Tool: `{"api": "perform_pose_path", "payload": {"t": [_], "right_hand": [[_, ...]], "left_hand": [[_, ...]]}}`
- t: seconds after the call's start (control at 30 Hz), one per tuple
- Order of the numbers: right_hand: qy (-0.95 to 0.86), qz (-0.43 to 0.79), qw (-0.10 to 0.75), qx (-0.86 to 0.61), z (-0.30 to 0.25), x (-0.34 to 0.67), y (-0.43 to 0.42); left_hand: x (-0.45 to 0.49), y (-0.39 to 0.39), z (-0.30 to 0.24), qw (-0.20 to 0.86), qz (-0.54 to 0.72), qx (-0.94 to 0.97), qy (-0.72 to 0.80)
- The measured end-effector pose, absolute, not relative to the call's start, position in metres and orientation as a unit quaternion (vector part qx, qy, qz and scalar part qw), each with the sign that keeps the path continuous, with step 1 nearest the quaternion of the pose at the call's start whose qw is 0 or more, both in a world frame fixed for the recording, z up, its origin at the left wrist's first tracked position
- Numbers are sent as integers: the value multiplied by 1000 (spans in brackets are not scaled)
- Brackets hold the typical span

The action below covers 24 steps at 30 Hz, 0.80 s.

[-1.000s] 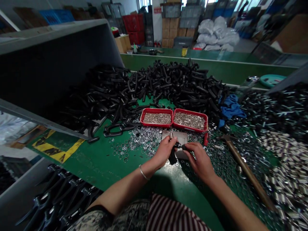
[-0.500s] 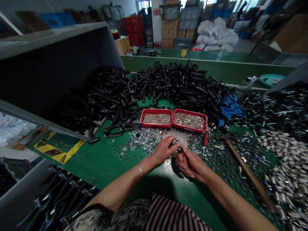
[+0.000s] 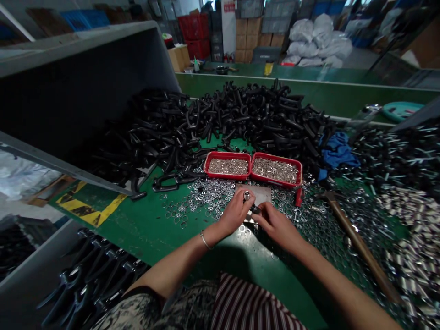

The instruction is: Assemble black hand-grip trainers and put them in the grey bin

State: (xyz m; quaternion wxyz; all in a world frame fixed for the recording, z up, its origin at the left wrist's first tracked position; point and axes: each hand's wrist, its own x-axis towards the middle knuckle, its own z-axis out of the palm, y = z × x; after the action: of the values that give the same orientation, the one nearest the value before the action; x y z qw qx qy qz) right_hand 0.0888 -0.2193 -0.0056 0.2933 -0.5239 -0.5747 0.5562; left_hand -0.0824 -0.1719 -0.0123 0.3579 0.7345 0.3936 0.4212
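Observation:
Over a small metal plate [image 3: 263, 195], my left hand [image 3: 235, 213] is closed round a small part with a shiny round metal end [image 3: 246, 195]. The fingers of my right hand [image 3: 277, 224] pinch a small black part [image 3: 255, 209] right beside it. Whether the metal end and the black part are joined, I cannot tell, since fingers cover most of both. Loose metal rings [image 3: 243, 229] lie just below the plate. Behind it stand two red trays, one with tiny metal pieces [image 3: 227, 177] and one with small pins [image 3: 275, 181].
Black handles [image 3: 247, 110] are heaped at the back. Washers [image 3: 206, 197] spread left of the plate. To the right lie a red-handled screwdriver [image 3: 299, 197], a hammer [image 3: 360, 245], a blue cloth [image 3: 338, 150] and metal sleeves [image 3: 417, 229]. A grey bin of black parts [image 3: 92, 275] stands lower left.
My left hand has turned so that the round metal end points up. My right hand has shifted slightly right, its fingers now on the black part from the side. The view has tilted down a little.

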Motion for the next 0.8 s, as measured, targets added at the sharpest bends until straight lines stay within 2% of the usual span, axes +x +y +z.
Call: {"api": "perform_pose_path", "payload": {"t": [0.07, 0.17, 0.33, 0.47, 0.6, 0.63, 0.73, 0.8], "right_hand": [[-572, 556, 299, -524, -7, 90, -220], [-560, 638, 228, -478, -8, 92, -222], [-625, 442, 317, -560, -4, 92, -223], [-599, 583, 260, -484, -5, 92, -224], [-636, 426, 322, -557, -4, 88, -227], [-631, 434, 326, -554, -4, 87, -229], [-594, 576, 274, -489, -6, 85, -230], [-613, 551, 246, -510, -10, 88, -227]], "left_hand": [[-83, -172, -14, 343, 428, 738, 394], [-81, -173, -15, 323, 408, 774, 359], [-77, -173, -18, 306, 429, 738, 422], [-77, -173, -21, 290, 414, 775, 380], [-78, -176, -21, 281, 421, 756, 415], [-78, -177, -21, 278, 419, 755, 422], [-77, -172, -18, 272, 353, 795, 412], [-76, -162, -18, 253, 275, 831, 412]]}}
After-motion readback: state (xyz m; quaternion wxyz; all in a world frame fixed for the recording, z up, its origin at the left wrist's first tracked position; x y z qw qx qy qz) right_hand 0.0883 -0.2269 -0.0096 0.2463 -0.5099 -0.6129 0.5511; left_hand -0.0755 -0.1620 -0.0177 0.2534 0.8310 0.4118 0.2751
